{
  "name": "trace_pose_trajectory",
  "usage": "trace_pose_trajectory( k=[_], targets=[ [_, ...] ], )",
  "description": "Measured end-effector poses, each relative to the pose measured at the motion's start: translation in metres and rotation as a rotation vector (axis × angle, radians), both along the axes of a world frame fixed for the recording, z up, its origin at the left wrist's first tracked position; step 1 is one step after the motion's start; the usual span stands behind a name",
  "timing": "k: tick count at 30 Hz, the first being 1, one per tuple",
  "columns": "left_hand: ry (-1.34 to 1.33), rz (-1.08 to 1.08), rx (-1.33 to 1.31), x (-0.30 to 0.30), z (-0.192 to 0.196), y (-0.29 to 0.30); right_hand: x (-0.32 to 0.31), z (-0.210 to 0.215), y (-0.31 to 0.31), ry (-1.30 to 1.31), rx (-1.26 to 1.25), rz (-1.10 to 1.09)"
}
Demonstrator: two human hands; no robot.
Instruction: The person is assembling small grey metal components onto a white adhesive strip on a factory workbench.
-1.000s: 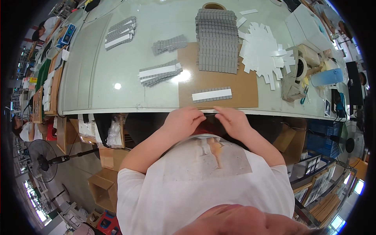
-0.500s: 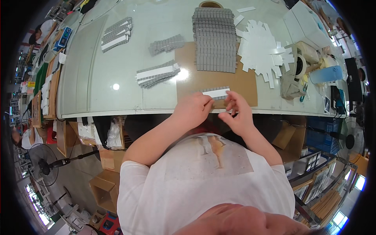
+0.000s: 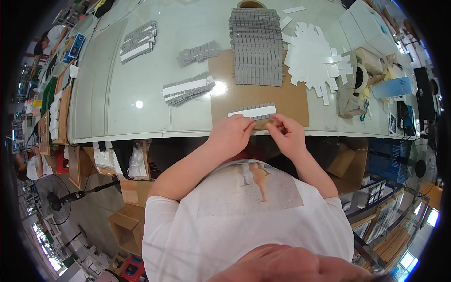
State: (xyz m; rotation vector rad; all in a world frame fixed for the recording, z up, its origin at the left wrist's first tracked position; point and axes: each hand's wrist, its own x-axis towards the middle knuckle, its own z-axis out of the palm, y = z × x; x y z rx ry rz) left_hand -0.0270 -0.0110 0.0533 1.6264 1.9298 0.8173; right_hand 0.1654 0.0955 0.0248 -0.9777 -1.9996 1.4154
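Both hands stay at board [image 3: 286,96] near edge w/ strip [image 3: 252,112], barely shifted since 0.5 s ago. L hand [image 3: 231,135] & R hand [image 3: 287,135] curled, fingertips pinching something small below strip — too hidden to tell what.

Person, seen from above by the head camera.

Garment: 1 white short-sleeved T-shirt [image 3: 244,221], loose fit, plain fabric, sleeves ending above the elbows. Chest print: 1 pale grey rectangular panel carrying a small tan and brown figure motif at its centre; detail too small to make out.

Arms: 2, bare from the sleeve hems down.

Hands: left hand [image 3: 230,136] and right hand [image 3: 287,136], both ungloved. No watch, ring or wristband visible on wrists or fingers.
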Motion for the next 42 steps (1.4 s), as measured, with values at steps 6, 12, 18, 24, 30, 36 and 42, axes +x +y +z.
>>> trace_pose_trajectory(
  k=[6, 12, 18, 24, 30, 36, 42],
  targets=[
    [0.003, -0.016, 0.001, 0.003, 0.004, -0.001, -0.003, -0.007, -0.003, 0.177, -0.109, -0.07],
    [-0.016, 0.006, 0.033, 0.003, 0.002, -0.001, -0.005, -0.006, -0.001, 0.162, 0.055, -0.144],
    [0.028, 0.018, 0.026, 0.001, 0.003, 0.011, -0.016, -0.013, 0.003, 0.106, 0.316, -0.229],
    [0.025, 0.051, -0.03, -0.001, 0.004, 0.016, -0.02, -0.021, 0.001, 0.121, 0.369, -0.278],
    [0.042, 0.094, -0.143, -0.005, 0.007, 0.022, -0.025, -0.02, 0.001, 0.063, 0.451, -0.293],
    [0.08, 0.075, -0.248, -0.011, 0.006, 0.032, -0.028, -0.018, 0.002, -0.006, 0.609, -0.28],
    [0.079, 0.084, -0.283, -0.011, 0.005, 0.034, -0.029, -0.021, 0.005, -0.009, 0.694, -0.256]
  ],
)
